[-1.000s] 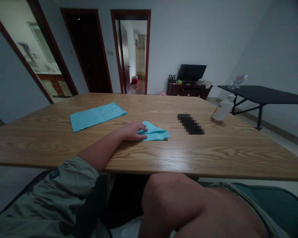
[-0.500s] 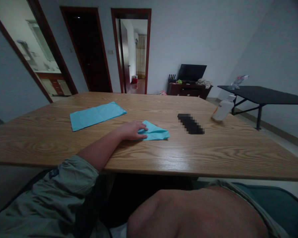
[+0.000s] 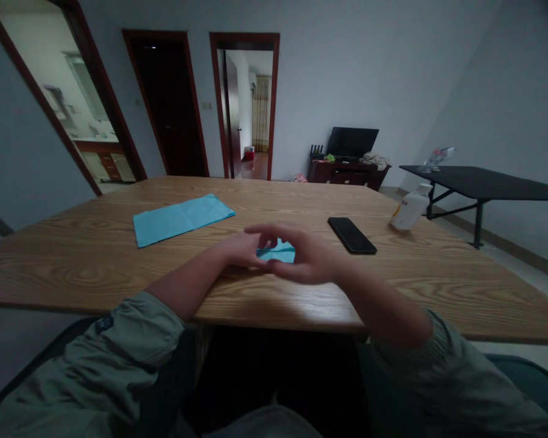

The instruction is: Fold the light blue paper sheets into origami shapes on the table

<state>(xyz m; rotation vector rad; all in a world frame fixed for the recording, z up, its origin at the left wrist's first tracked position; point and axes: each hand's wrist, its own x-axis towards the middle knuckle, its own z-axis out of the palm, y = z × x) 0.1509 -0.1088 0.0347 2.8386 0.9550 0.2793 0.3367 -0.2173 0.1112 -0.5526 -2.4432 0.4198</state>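
A small folded light-blue cloth (image 3: pixel 282 251) lies on the wooden table in front of me, partly hidden by both hands. My left hand (image 3: pixel 245 249) rests at its left edge, thumb and fingers apart; some fingertips are covered by the other hand. Over the cloth's right side reaches my right hand (image 3: pixel 308 252), its thumb and fingers curved apart with blue showing through the gap. Its fingertips overlap the left hand in view; whether they touch it, I cannot tell. Farther left, a larger folded light-blue cloth (image 3: pixel 182 219) lies flat.
On the wooden table (image 3: pixel 274 194), a black phone (image 3: pixel 351 235) lies right of my hands. A white bottle (image 3: pixel 410 208) stands near the right edge. Beyond are a black folding table (image 3: pixel 488 182) and a television (image 3: pixel 352 142) on a dark cabinet.
My right arm has come up from below the table edge, and its hand now reaches over the small cloth. My left hand stays by the cloth. The view has tilted slightly up.
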